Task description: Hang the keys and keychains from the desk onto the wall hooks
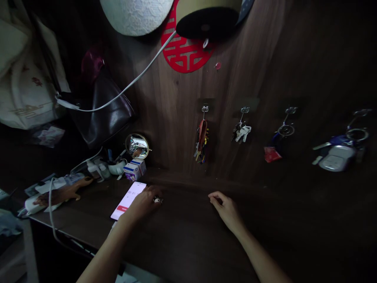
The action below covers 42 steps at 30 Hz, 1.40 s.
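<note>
Small trinket (158, 200), pale and dark, sits on the left part of the desk (182, 243), just at the fingers of the person's left hand. Behind the desk rises a wood-grained wall (173, 125). At far left hang a cream bag (26, 96) and a dark handbag (113, 106); a white hat (137, 15) hangs high at the far side. The right hand (224, 208) is at the desk's middle, fingers loosely bent, thumb near the index finger; whether it is closed cannot be told. The left hand (144, 203) bends over the trinket, partly covering the phone (132, 193); whether the fingers grip the trinket cannot be told. Left of the phone lies a brown animal figure (66, 191). Beyond the phone, a round mirror (137, 146) stands just behind a small box (134, 169). On the wall, to the right, key bunches (243, 133) hang from hooks (245, 109).
</note>
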### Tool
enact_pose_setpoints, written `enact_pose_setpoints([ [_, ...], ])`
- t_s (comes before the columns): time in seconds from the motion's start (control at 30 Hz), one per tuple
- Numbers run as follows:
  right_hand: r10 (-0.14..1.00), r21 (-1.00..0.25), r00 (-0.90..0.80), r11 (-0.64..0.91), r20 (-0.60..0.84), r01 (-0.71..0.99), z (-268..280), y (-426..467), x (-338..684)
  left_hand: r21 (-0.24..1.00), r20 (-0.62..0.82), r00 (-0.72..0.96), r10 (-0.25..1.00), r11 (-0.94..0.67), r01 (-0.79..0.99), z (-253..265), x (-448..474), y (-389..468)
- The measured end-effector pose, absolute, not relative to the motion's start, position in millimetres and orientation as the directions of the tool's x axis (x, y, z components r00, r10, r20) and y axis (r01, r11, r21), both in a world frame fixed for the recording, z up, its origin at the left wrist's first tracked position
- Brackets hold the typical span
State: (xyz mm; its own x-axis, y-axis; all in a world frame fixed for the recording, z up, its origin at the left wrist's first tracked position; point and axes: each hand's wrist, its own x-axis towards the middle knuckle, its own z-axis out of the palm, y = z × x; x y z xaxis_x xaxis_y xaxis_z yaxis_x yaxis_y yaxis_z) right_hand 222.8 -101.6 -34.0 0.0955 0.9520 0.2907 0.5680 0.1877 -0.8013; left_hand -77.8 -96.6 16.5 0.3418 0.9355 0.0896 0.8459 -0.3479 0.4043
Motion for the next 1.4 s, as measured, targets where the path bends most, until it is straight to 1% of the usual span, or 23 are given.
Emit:
enact_pose_setpoints([
  [0.1,0.954,-0.799,0.087,0.189,0.288,0.572,-34,-102,223,0.371,0.120,0.330,0.937,-0.350,0.860,11,-73,-94],
  [0.23,0.952,-0.807,0.093,0.193,0.292,0.558,-34,-102,222,0.324,0.117,0.293,0.949,-0.316,0.892,9,-69,-92],
  [0.3,0.951,-0.806,0.089,0.198,0.296,0.558,-33,-102,222,0.321,0.116,0.289,0.950,-0.311,0.895,10,-65,-91],
  [0.5,0.953,-0.804,0.076,0.202,0.292,0.559,-32,-102,221,0.407,0.143,0.280,0.949,-0.314,0.858,9,-40,-82],
  [0.6,0.953,-0.796,0.063,0.210,0.297,0.568,-33,-102,221,0.507,0.178,0.282,0.943,-0.334,0.795,6,-21,-74],
  [0.67,0.954,-0.790,0.059,0.207,0.293,0.578,-34,-102,221,0.614,0.206,0.260,0.943,-0.332,0.716,3,-8,-69],
  [0.77,0.953,-0.788,0.064,0.206,0.296,0.581,-35,-101,221,0.793,0.232,0.207,0.950,-0.309,0.525,-4,12,-62],
  [0.87,0.933,-0.804,0.085,0.253,0.351,0.538,-35,-99,221,0.937,0.171,0.160,0.972,-0.211,0.279,-13,32,-58],
  [0.93,0.917,-0.823,0.107,0.287,0.384,0.491,-34,-99,221,0.985,0.120,0.174,0.977,-0.139,0.102,-18,43,-59],
  [1.03,0.916,-0.848,0.111,0.303,0.385,0.434,-31,-100,219,0.991,0.050,0.205,0.977,-0.023,-0.133,-21,53,-64],
  [1.13,0.926,-0.860,0.069,0.315,0.371,0.403,-27,-103,215,0.960,-0.020,0.224,0.974,0.081,-0.266,-22,57,-71],
  [1.27,0.932,-0.847,-0.005,0.331,0.361,0.415,-24,-107,207,0.937,-0.074,0.246,0.967,0.152,-0.315,-22,58,-75],
  [1.4,0.903,-0.802,-0.024,0.392,0.428,0.451,-24,-108,205,0.940,-0.074,0.270,0.960,0.158,-0.302,-22,58,-78],
])
